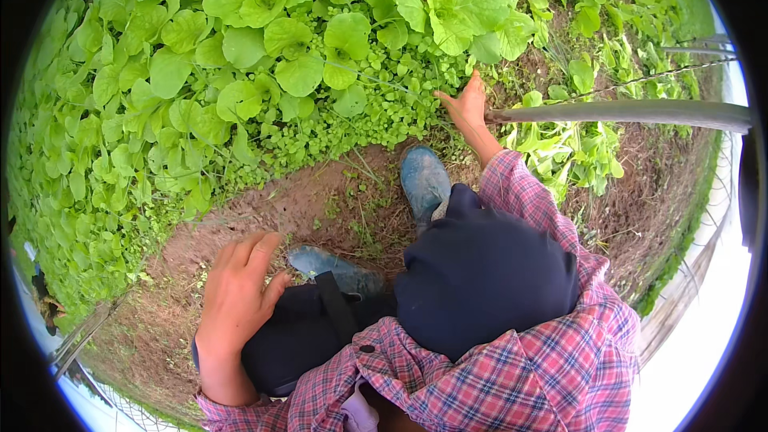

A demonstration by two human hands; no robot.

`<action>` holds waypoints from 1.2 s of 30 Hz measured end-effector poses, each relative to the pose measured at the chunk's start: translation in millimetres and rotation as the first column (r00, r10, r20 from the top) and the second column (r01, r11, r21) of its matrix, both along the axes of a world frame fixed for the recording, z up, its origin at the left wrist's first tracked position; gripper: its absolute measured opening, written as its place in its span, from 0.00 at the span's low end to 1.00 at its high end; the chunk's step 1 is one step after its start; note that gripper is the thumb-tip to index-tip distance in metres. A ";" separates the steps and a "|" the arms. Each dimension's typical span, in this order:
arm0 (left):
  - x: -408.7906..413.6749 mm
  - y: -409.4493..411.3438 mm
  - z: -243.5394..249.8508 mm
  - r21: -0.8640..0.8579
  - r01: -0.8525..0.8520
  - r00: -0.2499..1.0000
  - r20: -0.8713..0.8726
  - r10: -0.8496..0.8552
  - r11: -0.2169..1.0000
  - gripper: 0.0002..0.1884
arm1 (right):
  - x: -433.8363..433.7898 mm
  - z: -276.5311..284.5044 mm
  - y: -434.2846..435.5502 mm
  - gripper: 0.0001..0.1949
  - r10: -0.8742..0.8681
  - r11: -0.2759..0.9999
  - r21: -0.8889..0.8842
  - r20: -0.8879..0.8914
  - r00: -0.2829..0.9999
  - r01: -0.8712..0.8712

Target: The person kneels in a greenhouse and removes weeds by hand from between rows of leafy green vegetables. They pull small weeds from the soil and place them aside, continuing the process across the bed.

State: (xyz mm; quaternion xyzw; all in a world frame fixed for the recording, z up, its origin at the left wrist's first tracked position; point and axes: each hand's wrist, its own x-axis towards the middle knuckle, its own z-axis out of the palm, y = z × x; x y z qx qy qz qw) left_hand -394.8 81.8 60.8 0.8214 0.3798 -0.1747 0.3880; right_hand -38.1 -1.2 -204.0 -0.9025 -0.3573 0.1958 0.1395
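My left hand (237, 294) hovers at the lower left above my bent knee, fingers loosely together and thumb apart, with nothing seen in it. My right hand (467, 102) reaches forward to the edge of a dense patch of small low green weeds (384, 96). Its thumb and fingers are spread, and no held thing shows. Just beyond it stand broad-leaved leafy green plants (459, 18). Beside my right wrist, pulled-looking pale leafy greens (558, 150) lie in a heap on the soil.
A grey pole (624, 114) runs from near my right hand to the right rim. A twisted wire (654, 77) crosses above it. My blue boots (425, 180) stand on a brown soil path (258, 210). More leafy plants (120, 150) fill the left. Wooden sticks (87, 333) stand at the lower left.
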 end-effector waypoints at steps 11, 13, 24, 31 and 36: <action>2.0 -3.7 -8.3 0.024 0.005 0.999 -0.046 -0.003 1.000 0.21 | 8.7 -44.7 32.0 0.11 -0.059 0.896 0.413 -0.261 0.964 0.166; 1.3 -4.0 -10.2 0.015 0.000 0.999 -0.049 0.000 1.000 0.20 | 1.4 -31.8 37.4 0.07 -0.163 0.799 0.331 -0.683 0.712 0.501; 8.3 -1.3 -11.8 0.004 0.008 0.999 -0.050 -0.008 1.000 0.21 | -2.5 0.2 32.1 0.30 0.269 0.952 0.100 0.169 0.948 -0.288; -3.9 -2.2 -6.6 -0.018 -0.091 0.993 -0.072 0.090 0.996 0.21 | -15.7 -48.6 65.8 0.14 0.371 0.784 0.506 0.082 0.925 -0.359; -3.2 -5.3 -11.1 -0.061 -0.011 0.991 -0.136 0.003 0.998 0.20 | -1.2 -51.7 65.9 0.10 0.155 0.908 0.397 -0.030 0.987 -0.131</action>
